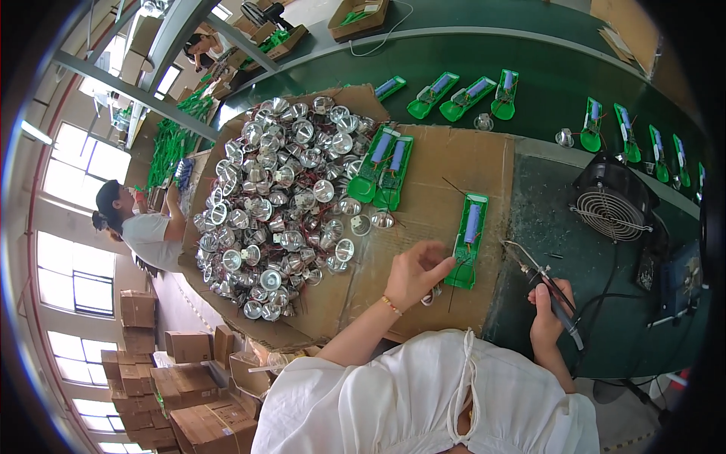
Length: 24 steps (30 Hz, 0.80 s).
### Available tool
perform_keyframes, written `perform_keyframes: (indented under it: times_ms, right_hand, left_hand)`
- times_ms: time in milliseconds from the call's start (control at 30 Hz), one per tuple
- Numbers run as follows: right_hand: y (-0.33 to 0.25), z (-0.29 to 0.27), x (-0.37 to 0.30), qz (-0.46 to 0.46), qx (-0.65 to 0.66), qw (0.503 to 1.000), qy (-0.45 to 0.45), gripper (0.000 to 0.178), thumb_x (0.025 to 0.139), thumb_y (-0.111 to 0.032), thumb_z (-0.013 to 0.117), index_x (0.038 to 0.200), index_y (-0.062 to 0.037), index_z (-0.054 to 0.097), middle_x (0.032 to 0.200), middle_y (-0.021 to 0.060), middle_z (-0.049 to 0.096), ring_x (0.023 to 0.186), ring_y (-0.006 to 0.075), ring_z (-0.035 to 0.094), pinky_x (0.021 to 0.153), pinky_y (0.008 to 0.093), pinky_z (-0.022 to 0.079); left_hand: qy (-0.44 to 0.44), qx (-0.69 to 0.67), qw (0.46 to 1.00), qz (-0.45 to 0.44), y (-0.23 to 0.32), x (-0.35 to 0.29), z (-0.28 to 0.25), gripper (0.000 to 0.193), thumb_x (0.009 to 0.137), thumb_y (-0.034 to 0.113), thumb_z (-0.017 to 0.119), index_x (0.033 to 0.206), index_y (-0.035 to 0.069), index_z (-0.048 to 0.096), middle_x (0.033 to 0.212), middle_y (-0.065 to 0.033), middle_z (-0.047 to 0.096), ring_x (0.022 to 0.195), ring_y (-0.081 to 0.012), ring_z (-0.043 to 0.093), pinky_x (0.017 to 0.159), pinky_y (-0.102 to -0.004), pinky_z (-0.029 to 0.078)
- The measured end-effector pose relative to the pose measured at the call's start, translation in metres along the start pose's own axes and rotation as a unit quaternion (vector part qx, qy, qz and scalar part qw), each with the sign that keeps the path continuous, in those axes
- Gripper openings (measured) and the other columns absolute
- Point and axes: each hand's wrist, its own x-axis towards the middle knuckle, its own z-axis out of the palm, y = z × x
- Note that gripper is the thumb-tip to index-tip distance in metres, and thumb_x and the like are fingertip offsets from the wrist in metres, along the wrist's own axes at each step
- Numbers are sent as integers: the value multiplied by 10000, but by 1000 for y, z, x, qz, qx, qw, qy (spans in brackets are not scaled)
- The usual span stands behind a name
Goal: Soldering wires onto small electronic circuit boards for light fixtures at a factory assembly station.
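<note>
On the cardboard in front of me lies an open green plastic housing point(459, 271) with a purple cylindrical battery point(473, 224) and thin dark wires. My left hand point(416, 274) is at its left edge, thumb and fingers apart and somewhat blurred; whether it touches the housing is hard to tell. Below that hand a small shiny part point(429, 297) is partly hidden. My right hand point(546, 314) grips a soldering iron point(563, 316), its tip pointing up and left toward the housing. A thin bent metal tube point(523, 251) runs alongside the iron.
A big heap of silvery reflector cups point(283, 178) with wires fills the cardboard on the left. Two green housings point(389, 178) lie beside it. More housings point(469, 97) line the far bench. A black fan point(616, 200) stands at right, near cables. Another person point(147, 227) sits at far left.
</note>
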Motion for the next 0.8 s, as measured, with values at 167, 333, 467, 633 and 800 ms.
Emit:
perform_keyframes:
  times_ms: [167, 333, 467, 633, 800]
  right_hand:
    - [10, -10, 15, 12, -24, 999, 35, 123, 837, -92, 597, 888, 1, 533, 696, 54, 574, 613, 97, 555, 592, 218, 466]
    - [13, -6, 19, 51, -12, 998, 37, 120, 829, -95, 617, 857, -19, 528, 695, 47, 587, 620, 87, 558, 598, 218, 463]
    - [11, -8, 17, 52, -26, 998, 29, 124, 819, -72, 625, 865, -5, 531, 694, 44, 593, 617, 80, 541, 586, 217, 446]
    - [10, -10, 17, 84, 20, 995, 42, 147, 794, -79, 654, 849, -4, 540, 696, 38, 597, 610, 76, 531, 567, 222, 438]
    - [24, -16, 15, 60, -38, 997, 43, 175, 744, -64, 681, 818, -10, 532, 704, 56, 586, 603, 93, 531, 560, 240, 435]
  left_hand:
    - [-151, 140, 978, 22, 0, 30, 5, 146, 705, 171, 625, 709, 26, 646, 626, -138, 624, 558, -272, 621, 558, -355, 506]
    - [-125, 283, 931, 193, 49, 123, 37, 128, 713, 166, 602, 696, 49, 651, 568, -88, 618, 500, -201, 610, 522, -319, 494]
    - [-108, 327, 905, 249, 91, 202, 89, 156, 705, 213, 587, 698, 81, 670, 600, -103, 627, 569, -269, 624, 580, -366, 512]
    - [-55, 350, 914, 199, 117, 274, 153, 239, 744, 319, 628, 866, 123, 691, 803, -110, 665, 784, -298, 628, 725, -387, 497]
    - [118, 247, 853, 445, 115, 310, 127, 227, 730, 230, 668, 922, 108, 663, 981, -95, 609, 956, -292, 553, 816, -382, 452]
